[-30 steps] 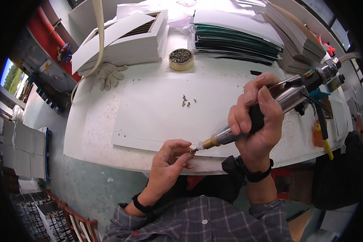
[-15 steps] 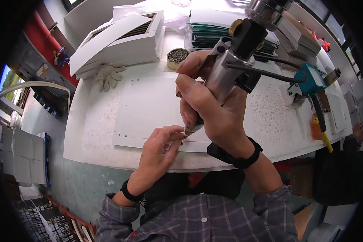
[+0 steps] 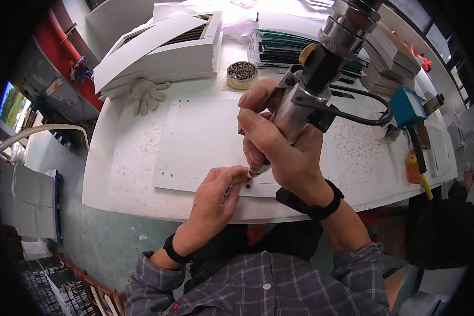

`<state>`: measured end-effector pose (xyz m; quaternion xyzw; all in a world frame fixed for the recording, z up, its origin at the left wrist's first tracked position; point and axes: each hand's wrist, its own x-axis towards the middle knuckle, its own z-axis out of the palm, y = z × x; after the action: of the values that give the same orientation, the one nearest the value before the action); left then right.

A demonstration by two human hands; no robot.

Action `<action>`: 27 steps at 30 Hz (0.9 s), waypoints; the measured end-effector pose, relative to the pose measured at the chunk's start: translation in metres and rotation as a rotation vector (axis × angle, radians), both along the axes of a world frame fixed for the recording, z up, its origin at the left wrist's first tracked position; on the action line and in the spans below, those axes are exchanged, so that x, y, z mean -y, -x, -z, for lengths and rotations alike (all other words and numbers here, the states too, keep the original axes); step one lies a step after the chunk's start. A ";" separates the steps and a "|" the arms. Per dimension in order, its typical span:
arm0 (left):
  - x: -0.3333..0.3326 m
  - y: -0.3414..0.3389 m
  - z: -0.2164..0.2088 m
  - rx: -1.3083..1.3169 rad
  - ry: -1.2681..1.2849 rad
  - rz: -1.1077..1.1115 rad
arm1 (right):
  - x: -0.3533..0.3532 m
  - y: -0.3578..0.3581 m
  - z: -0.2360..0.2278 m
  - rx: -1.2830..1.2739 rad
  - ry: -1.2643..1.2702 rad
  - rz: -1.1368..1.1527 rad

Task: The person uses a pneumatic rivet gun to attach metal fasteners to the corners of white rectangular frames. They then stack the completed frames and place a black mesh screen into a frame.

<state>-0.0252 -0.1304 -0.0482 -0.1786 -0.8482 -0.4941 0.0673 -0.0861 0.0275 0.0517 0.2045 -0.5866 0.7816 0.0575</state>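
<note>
My left forearm (image 3: pixel 166 259) comes in from seven o'clock, and its wrist (image 3: pixel 181 246) runs nearly straight into my left hand (image 3: pixel 216 192), which reaches between one and two o'clock, forefinger and thumb drawn close together — whether they pinch anything I can't tell. My right forearm (image 3: pixel 347 226) comes in from four o'clock. Past the wrist it turns toward eleven, where my right hand (image 3: pixel 292 147) is wrapped in a full grip — thumb (image 3: pixel 255 124) pointing to ten, fingers curled on its far side. My left fingertips (image 3: pixel 243 172) lie at eight o'clock from it.
</note>
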 end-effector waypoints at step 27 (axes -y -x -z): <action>0.034 0.079 -0.064 0.032 0.326 0.190 | -0.035 0.012 -0.039 -0.187 -0.060 0.176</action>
<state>-0.1045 -0.1646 0.0154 -0.2584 -0.8972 -0.3573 -0.0229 -0.0978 0.0623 0.0905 0.2257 -0.6175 0.7331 0.1742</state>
